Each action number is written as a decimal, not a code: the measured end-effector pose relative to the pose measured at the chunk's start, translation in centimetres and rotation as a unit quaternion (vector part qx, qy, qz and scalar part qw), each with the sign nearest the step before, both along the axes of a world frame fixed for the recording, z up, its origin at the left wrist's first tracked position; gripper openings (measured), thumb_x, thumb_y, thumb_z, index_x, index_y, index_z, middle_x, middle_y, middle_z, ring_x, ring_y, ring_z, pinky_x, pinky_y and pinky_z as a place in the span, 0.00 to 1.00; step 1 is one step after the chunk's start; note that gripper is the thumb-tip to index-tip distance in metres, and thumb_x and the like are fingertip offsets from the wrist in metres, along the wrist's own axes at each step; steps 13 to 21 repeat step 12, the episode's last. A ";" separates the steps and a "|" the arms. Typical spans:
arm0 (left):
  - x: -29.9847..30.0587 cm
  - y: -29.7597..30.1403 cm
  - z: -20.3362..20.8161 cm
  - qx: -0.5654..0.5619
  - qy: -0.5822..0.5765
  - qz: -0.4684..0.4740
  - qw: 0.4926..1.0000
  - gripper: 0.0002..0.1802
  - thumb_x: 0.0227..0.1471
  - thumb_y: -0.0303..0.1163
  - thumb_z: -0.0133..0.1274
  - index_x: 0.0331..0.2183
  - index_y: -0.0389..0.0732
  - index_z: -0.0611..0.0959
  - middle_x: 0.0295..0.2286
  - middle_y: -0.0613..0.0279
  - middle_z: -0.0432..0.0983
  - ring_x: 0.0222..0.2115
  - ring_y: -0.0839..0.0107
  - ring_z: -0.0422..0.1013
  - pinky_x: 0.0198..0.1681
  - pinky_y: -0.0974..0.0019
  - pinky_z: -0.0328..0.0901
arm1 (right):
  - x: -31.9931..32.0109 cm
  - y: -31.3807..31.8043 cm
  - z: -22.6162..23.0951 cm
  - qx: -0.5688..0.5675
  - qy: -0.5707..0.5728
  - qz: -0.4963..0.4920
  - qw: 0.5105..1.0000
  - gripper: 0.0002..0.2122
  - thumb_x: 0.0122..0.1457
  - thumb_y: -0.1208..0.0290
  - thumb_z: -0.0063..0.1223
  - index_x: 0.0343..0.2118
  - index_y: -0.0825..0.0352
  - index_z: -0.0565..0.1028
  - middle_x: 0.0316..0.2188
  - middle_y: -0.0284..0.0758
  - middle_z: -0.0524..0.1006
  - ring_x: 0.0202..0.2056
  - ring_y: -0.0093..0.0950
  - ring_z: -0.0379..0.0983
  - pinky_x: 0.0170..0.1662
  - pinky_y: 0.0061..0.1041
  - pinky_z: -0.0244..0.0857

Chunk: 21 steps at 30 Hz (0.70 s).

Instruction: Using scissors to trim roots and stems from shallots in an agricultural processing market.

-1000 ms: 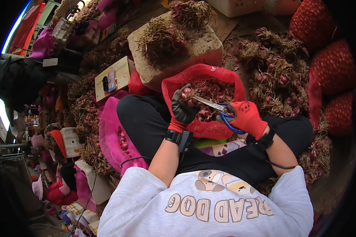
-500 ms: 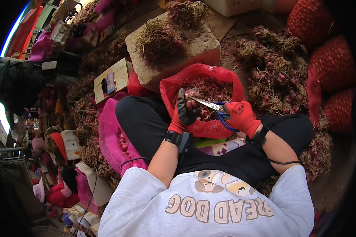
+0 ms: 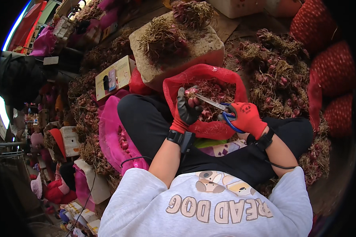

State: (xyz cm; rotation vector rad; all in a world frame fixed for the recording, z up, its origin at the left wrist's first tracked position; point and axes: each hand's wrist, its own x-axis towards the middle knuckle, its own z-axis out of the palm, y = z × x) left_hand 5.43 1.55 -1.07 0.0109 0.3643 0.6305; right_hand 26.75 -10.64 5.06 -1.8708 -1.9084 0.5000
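My left hand [image 3: 187,111], in a black and red glove, is closed around a few reddish shallots [image 3: 193,98] above the red mesh bag [image 3: 240,85]. In a red glove, my right hand [image 3: 247,118] grips the blue-handled scissors [image 3: 213,102]. Their metal blades point left, with the tips close to the shallots in my left hand. Inside the bag, loose shallots and trimmings [image 3: 219,90] lie beneath both hands. The bag sits between my crossed legs. Fingers of the left glove partly cover the shallots.
Beyond the bag stands a pale foam block [image 3: 203,41] bearing dried shallot bunches [image 3: 162,39]. More bunches [image 3: 279,75] are heaped at the right, beside full red mesh sacks [image 3: 334,69]. A pink mesh bag [image 3: 110,122] lies by my left knee, near a box [image 3: 122,71] with a phone.
My right hand and the scissors have shifted slightly right, and the blades look closer together. My left hand still holds the shallots. The whole view has moved a little.
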 end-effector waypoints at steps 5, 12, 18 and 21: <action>0.1 -0.3 -0.5 0.030 0.111 0.030 0.993 0.26 0.55 0.56 0.45 0.46 0.47 0.74 0.27 0.77 0.76 0.26 0.83 0.72 0.27 0.73 0.62 | -0.2 0.0 0.3 0.013 -0.039 -0.009 0.999 0.21 0.48 0.45 0.52 0.27 0.62 0.75 0.21 0.37 0.74 0.26 0.36 0.74 0.29 0.34 0.66; -0.1 -0.4 -0.9 0.092 0.055 -0.025 0.994 0.26 0.55 0.56 0.44 0.47 0.47 0.73 0.33 0.74 0.75 0.31 0.81 0.71 0.28 0.72 0.63 | -0.2 0.1 0.6 -0.006 -0.117 -0.024 0.993 0.22 0.48 0.44 0.52 0.30 0.62 0.74 0.24 0.37 0.75 0.28 0.34 0.74 0.30 0.34 0.65; -0.1 -0.4 -0.9 0.092 0.055 -0.025 0.994 0.26 0.55 0.56 0.44 0.47 0.47 0.73 0.33 0.74 0.75 0.31 0.81 0.71 0.28 0.72 0.63 | -0.2 0.1 0.6 -0.006 -0.117 -0.024 0.993 0.22 0.48 0.44 0.52 0.30 0.62 0.74 0.24 0.37 0.75 0.28 0.34 0.74 0.30 0.34 0.65; -0.1 -0.4 -0.9 0.092 0.055 -0.025 0.994 0.26 0.55 0.56 0.44 0.47 0.47 0.73 0.33 0.74 0.75 0.31 0.81 0.71 0.28 0.72 0.63 | -0.2 0.1 0.6 -0.006 -0.117 -0.024 0.993 0.22 0.48 0.44 0.52 0.30 0.62 0.74 0.24 0.37 0.75 0.28 0.34 0.74 0.30 0.34 0.65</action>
